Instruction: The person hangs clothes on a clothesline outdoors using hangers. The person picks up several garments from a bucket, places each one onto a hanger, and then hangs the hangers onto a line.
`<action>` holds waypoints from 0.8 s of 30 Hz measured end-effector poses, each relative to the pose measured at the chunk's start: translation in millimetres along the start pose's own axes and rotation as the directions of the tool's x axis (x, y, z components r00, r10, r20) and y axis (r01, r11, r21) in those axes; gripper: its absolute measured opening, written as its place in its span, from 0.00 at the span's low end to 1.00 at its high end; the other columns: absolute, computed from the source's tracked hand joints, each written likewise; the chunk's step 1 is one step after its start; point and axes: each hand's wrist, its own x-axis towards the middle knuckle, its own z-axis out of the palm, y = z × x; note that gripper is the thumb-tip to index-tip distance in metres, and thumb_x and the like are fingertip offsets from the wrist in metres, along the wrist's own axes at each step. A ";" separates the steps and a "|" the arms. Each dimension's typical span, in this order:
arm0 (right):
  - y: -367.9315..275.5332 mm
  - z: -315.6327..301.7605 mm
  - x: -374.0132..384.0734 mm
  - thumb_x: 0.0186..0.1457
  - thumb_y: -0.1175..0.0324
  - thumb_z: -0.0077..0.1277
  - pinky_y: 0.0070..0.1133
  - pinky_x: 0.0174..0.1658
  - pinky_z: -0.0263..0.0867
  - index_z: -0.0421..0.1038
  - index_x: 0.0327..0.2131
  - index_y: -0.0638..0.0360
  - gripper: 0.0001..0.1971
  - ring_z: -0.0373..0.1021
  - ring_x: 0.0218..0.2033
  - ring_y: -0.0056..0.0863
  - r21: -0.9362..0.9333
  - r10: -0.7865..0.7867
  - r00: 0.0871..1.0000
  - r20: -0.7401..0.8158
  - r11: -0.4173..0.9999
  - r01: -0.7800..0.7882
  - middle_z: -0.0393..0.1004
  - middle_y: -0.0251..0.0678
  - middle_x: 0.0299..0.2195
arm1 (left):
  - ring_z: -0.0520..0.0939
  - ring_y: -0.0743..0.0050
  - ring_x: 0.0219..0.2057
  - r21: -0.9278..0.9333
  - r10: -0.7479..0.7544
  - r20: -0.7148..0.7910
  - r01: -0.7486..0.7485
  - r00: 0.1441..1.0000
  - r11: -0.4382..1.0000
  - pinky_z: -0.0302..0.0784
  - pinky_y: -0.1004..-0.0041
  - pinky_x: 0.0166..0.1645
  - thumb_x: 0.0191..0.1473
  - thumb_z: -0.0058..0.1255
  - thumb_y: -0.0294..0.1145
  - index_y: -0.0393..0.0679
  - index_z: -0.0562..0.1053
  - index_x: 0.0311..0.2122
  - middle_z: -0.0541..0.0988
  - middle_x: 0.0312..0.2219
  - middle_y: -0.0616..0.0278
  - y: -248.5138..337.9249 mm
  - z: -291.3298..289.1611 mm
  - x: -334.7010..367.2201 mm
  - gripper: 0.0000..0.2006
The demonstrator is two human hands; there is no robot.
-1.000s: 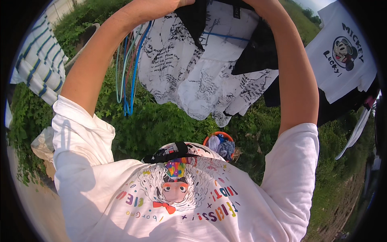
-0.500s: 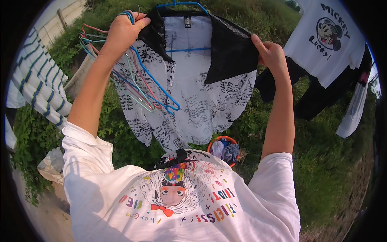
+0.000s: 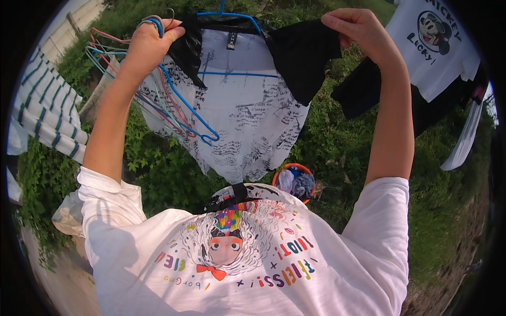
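Note:
A white shirt (image 3: 242, 126) with black print hangs open in front of me on a blue hanger (image 3: 240, 73). Its wide black collar (image 3: 300, 60) is stretched out to both sides. My left hand (image 3: 147, 47) is closed, pinching the collar's left part between thumb and fingers. Hooked over those same fingers is a bunch of thin coloured hangers (image 3: 196, 110), which dangles in front of the shirt's left side. My right hand (image 3: 358, 31) pinches the outer right end of the collar, arm raised. The top of the blue hanger's hook lies beyond the upper edge.
An orange basin (image 3: 304, 167) of wet-looking clothes stands low among green plants (image 3: 163, 163). At right hang a white T-shirt (image 3: 421, 79) with a cartoon print and dark garments (image 3: 363, 95). A striped garment (image 3: 50, 105) hangs at left, above a pale bag (image 3: 68, 213).
My right hand has moved right and up, drawing the collar's right side outward. My left hand has shifted slightly left with the hangers, and the shirt's lower part has swung and narrowed.

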 end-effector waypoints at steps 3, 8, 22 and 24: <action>-89.7 28.1 25.2 0.56 0.66 0.53 0.18 0.26 0.65 0.77 0.31 0.63 0.09 0.68 0.20 0.17 0.192 -0.019 0.998 0.052 0.981 0.009 0.75 0.33 0.21 | 0.81 0.70 0.32 -0.007 -0.013 -0.006 0.013 1.000 1.000 0.74 0.73 0.40 0.51 0.58 0.35 0.37 0.78 0.38 0.82 0.30 0.55 0.3 3.0 -9.6 0.14; -94.5 81.3 102.3 0.55 0.68 0.52 0.19 0.27 0.68 0.76 0.33 0.64 0.09 0.71 0.21 0.20 0.554 -0.033 0.997 0.073 0.832 -0.013 0.76 0.35 0.22 | 0.80 0.75 0.31 -0.105 -0.015 -0.084 0.006 0.996 0.994 0.73 0.75 0.38 0.51 0.58 0.34 0.36 0.78 0.38 0.82 0.28 0.57 16.9 13.5 -3.2 0.13; -10.0 -8.8 39.3 0.54 0.55 0.55 0.19 0.35 0.67 0.75 0.39 0.61 0.18 0.71 0.29 0.19 0.132 -0.179 0.983 -0.032 0.974 0.181 0.75 0.31 0.27 | 0.76 0.79 0.39 -0.451 -0.240 -0.123 0.162 0.963 0.878 0.68 0.79 0.48 0.52 0.59 0.34 0.33 0.76 0.42 0.79 0.36 0.62 -14.8 11.0 -17.4 0.16; 17.4 -4.2 10.3 0.53 0.54 0.57 0.19 0.33 0.67 0.76 0.40 0.60 0.19 0.71 0.28 0.18 0.160 -0.179 0.979 -0.102 0.968 0.194 0.75 0.29 0.27 | 0.76 0.80 0.39 -0.488 -0.245 -0.141 0.148 0.959 0.860 0.67 0.79 0.47 0.52 0.59 0.34 0.33 0.76 0.42 0.79 0.35 0.63 -19.5 9.4 -15.6 0.16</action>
